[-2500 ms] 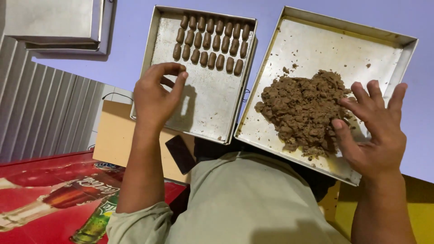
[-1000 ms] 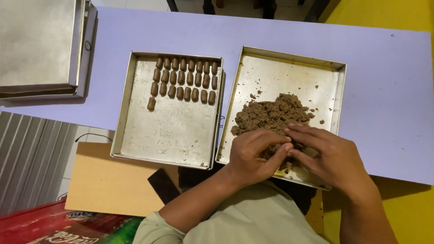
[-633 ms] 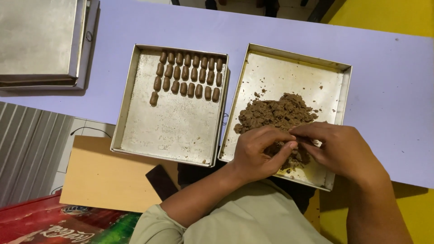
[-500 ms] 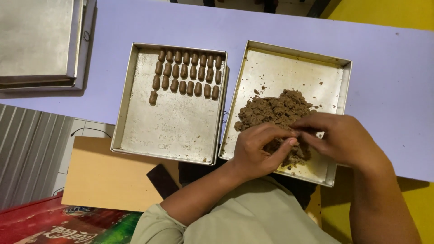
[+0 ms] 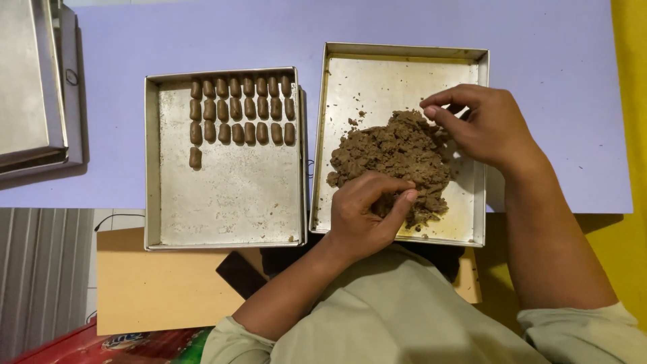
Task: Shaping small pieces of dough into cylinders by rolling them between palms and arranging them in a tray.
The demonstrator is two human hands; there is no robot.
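Both hands in the brown dough pile (image 5: 397, 152)
Left hand (image 5: 364, 216) closed around a pinch, right hand (image 5: 482, 125) loosely curled on top; crumbs may spill over the right tray (image 5: 404, 52)'s near rim.

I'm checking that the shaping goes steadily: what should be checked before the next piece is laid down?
1. Left hand has dough: cannot tell; its fingers curl at the near edge of the brown dough pile, hiding what they hold.
2. Right hand out of the way: not ok, it rests at the pile's far right.
3. Space in the left tray: ok, the near half is bare.
4. Shaped pieces in order: ok, three full rows, a fourth begun.
5. Right tray flat on the table: ok.
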